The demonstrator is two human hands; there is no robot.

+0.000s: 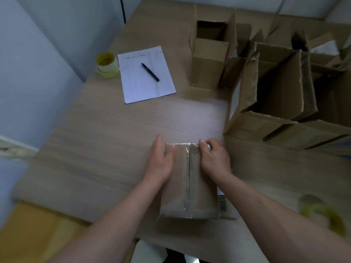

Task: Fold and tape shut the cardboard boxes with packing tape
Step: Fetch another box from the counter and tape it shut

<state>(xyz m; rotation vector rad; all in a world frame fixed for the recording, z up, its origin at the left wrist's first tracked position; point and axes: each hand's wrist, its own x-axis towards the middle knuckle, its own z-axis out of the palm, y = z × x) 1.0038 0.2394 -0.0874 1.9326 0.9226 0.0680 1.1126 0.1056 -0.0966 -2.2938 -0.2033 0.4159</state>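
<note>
A closed cardboard box lies on the wooden table right in front of me, with clear packing tape shining along its far edge. My left hand lies flat with straight fingers against the box's left far corner. At the right far corner, my right hand has its fingers curled over the box's edge, pressing on the tape. A blurred yellow tape roll sits on the table to my right.
Several open cardboard boxes stand at the back right, a large one closest. A paper sheet with a black pen lies further back, beside stacked yellow tape rolls. A wall runs along the left.
</note>
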